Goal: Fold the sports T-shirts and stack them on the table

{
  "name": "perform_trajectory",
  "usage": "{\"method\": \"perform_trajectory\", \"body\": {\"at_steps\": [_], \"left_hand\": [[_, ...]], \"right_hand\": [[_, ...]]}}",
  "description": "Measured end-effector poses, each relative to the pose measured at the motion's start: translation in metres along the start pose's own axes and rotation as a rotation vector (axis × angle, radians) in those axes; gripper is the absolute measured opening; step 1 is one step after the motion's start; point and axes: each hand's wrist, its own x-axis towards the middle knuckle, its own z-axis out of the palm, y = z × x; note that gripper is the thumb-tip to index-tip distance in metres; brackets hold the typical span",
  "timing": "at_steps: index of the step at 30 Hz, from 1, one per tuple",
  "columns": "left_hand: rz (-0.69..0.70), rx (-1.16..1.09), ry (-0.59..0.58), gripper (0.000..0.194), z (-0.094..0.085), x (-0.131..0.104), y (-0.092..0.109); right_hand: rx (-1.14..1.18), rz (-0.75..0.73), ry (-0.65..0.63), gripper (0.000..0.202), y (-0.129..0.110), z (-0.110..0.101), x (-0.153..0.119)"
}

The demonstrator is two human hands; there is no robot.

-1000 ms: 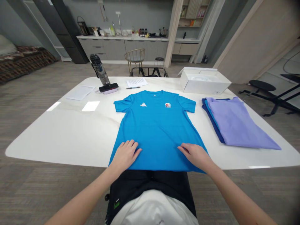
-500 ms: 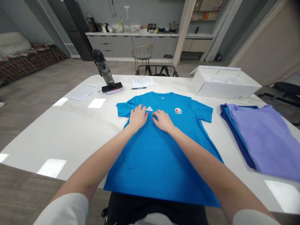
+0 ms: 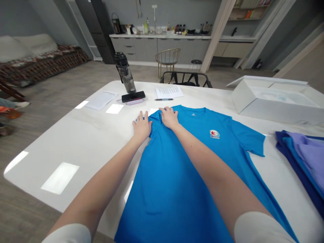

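A blue T-shirt (image 3: 177, 175) lies spread face up on the white table, its collar pointing away from me. A round badge with a red star (image 3: 214, 134) shows on its chest. My left hand (image 3: 142, 126) rests on the sleeve at the shirt's left, palm down with the fingers spread, covering most of that sleeve. Near the left shoulder seam, my right hand (image 3: 169, 117) lies on the cloth with its fingers apart and slightly bent. The white chest print is hidden beneath my right hand or forearm.
Folded purple and blue clothes (image 3: 308, 152) lie at the right. Behind them stands an open white box (image 3: 273, 104). A water bottle (image 3: 126, 76), a black phone (image 3: 133, 96), a pen (image 3: 164, 99) and paper sheets (image 3: 169, 91) sit toward the table's far side.
Both hands have moved from the chest to the shirt's left sleeve and shoulder. My view has swung left, so the clothes and box appear further right.
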Motion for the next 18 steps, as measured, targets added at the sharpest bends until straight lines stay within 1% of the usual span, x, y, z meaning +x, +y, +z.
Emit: {"method": "perform_trajectory", "body": {"at_steps": [2, 4, 6, 9, 11, 13, 15, 17, 18], "left_hand": [[-0.015, 0.017, 0.011, 0.05, -0.004, 0.011, -0.013], [-0.039, 0.027, -0.024, 0.045, -0.008, 0.025, -0.027], [-0.035, 0.007, -0.089, 0.044, -0.01, 0.04, -0.036], [0.002, -0.083, -0.216, 0.04, -0.01, 0.062, -0.04], [0.022, -0.149, -0.318, 0.04, -0.011, 0.076, -0.038], [0.037, -0.194, -0.415, 0.039, -0.012, 0.087, -0.037], [0.037, -0.226, -0.491, 0.03, -0.015, 0.097, -0.038], [0.018, -0.286, -0.512, 0.02, -0.018, 0.103, -0.042], [-0.004, -0.335, -0.499, 0.016, -0.019, 0.106, -0.045]], "right_hand": [[-0.001, -0.017, 0.006, 0.046, 0.001, 0.0, 0.018], [0.012, -0.069, -0.039, 0.041, 0.004, 0.001, 0.035], [0.032, -0.12, -0.099, 0.032, 0.008, 0.003, 0.049], [0.053, -0.157, -0.136, 0.022, 0.012, 0.007, 0.06], [0.061, -0.162, -0.098, 0.02, 0.011, 0.009, 0.063], [0.081, -0.157, -0.018, 0.022, 0.008, 0.009, 0.064], [0.106, -0.147, 0.058, 0.025, 0.006, 0.01, 0.065], [0.118, -0.132, 0.088, 0.026, 0.004, 0.011, 0.067], [0.12, -0.12, 0.088, 0.025, 0.004, 0.012, 0.068]]}}
